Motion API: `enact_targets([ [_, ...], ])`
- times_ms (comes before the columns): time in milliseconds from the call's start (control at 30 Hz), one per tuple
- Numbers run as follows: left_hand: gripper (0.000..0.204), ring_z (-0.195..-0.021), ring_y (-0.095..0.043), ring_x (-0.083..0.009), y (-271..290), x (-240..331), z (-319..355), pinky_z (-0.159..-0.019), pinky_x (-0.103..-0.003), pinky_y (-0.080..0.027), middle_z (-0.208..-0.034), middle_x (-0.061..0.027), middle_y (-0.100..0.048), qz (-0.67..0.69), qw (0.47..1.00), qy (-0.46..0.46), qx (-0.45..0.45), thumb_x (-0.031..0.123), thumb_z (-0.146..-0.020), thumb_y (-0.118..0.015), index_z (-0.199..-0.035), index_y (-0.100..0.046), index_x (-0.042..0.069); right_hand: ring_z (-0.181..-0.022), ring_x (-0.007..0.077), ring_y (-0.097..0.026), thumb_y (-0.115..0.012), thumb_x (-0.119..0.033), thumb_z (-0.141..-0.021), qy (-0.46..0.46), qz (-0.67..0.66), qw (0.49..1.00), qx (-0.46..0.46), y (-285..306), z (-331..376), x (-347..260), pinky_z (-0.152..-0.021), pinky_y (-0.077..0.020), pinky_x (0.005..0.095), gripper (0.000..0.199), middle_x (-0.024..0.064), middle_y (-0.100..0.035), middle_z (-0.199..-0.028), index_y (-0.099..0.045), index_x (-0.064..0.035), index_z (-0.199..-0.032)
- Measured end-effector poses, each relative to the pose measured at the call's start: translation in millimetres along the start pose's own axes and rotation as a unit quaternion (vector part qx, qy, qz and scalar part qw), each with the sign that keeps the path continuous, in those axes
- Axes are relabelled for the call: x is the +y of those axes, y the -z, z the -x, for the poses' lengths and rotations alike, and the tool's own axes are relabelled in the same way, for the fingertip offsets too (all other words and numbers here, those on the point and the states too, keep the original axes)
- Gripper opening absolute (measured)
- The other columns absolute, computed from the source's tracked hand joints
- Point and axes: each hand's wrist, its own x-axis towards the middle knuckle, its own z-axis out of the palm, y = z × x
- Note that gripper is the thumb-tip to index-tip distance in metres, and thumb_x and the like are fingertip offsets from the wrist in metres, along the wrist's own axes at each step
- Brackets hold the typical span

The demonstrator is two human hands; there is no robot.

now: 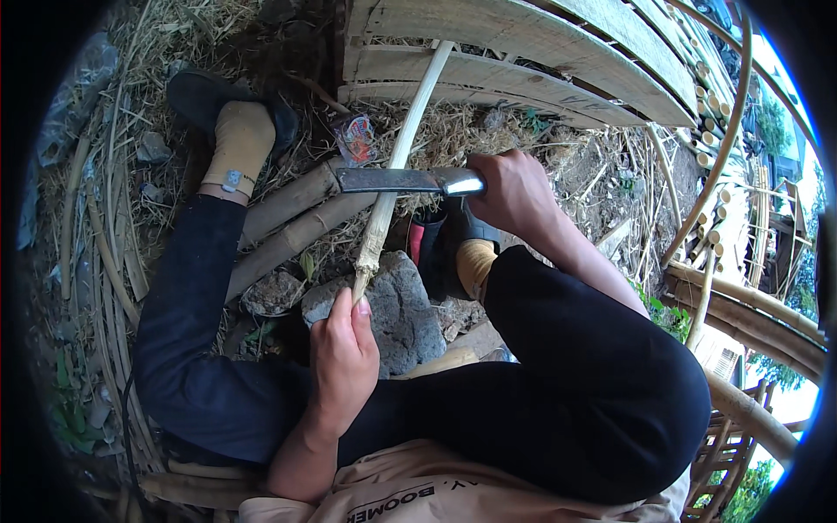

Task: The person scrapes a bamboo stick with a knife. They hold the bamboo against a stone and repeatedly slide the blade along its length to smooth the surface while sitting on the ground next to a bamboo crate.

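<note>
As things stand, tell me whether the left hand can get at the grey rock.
Probably yes. The left hand is next to the grey rock in this view, and the rock's broad face looks uncovered; but the hand grips the pale stick, so it would likely need to let go.

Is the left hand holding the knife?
No, the right hand grips the knife, while the left hand holds the pale stick.
</note>
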Motion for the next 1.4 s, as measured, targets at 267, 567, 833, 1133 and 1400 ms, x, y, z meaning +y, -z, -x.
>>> enact_targets([
  [267,0.023,-0.073,-0.061,-0.0469,2.7,13.8,4.0,-0.067,-0.053,-0.047,-0.079,-0.0243,-0.065,-0.066,0.996,0.054,-0.007,0.016,-0.104,-0.053,-0.118,-0.059,0.0,-0.067,0.037,-0.07,-0.07,-0.016,-0.069,-0.014,-0.001,1.0,0.022,-4.3,-6.5,0.3,-0.065,-0.0571,0.0456,0.017,0.0174,-0.069,-0.069,-0.073,-0.0087,-0.084],
  [567,0.018,-0.07,-0.06,-0.0459,4.6,15.9,2.1,-0.067,-0.053,-0.046,-0.076,-0.0231,-0.063,-0.03,0.999,0.042,-0.011,0.015,-0.103,-0.053,-0.112,-0.058,0.0,-0.071,0.039,-0.07,-0.067,-0.012,-0.073,-0.097,0.055,0.991,0.077,4.4,-24.9,38.8,-0.071,-0.0572,0.048,0.016,0.0188,-0.069,-0.072,-0.073,-0.0087,-0.087],
  [833,0.019,-0.059,-0.058,-0.0441,5.9,8.7,-6.9,-0.054,-0.052,-0.039,-0.063,-0.0207,-0.055,0.078,0.995,0.041,-0.04,0.013,-0.103,-0.052,-0.089,-0.052,0.0,-0.072,0.0392,-0.07,-0.067,-0.016,-0.076,-0.096,0.004,0.994,0.058,1.4,-7.6,34.9,-0.07,-0.0567,0.049,0.017,0.0183,-0.07,-0.073,-0.073,-0.0081,-0.09],
  [1133,0.02,-0.06,-0.057,-0.0443,5.3,13.3,-8.4,-0.055,-0.051,-0.039,-0.065,-0.0213,-0.055,0.091,0.994,0.049,-0.034,0.013,-0.103,-0.052,-0.088,-0.05,0.0,-0.064,0.0384,-0.068,-0.069,-0.021,-0.076,0.028,-0.014,0.999,-0.034,10.4,-0.2,-9.5,-0.061,-0.0549,0.0484,0.017,0.018,-0.064,-0.063,-0.065,-0.0046,-0.078],
  [1400,0.027,-0.068,-0.059,-0.0433,-4.6,9.5,7.6,-0.067,-0.052,-0.047,-0.077,-0.0217,-0.065,-0.067,0.997,0.014,0.02,0.016,-0.103,-0.056,-0.123,-0.059,-0.002,-0.059,0.0372,-0.068,-0.067,-0.017,-0.078,0.0,0.05,0.999,0.019,12.8,-1.8,-5.8,-0.058,-0.0552,0.0468,0.014,0.0175,-0.064,-0.062,-0.065,-0.0037,-0.077],
])
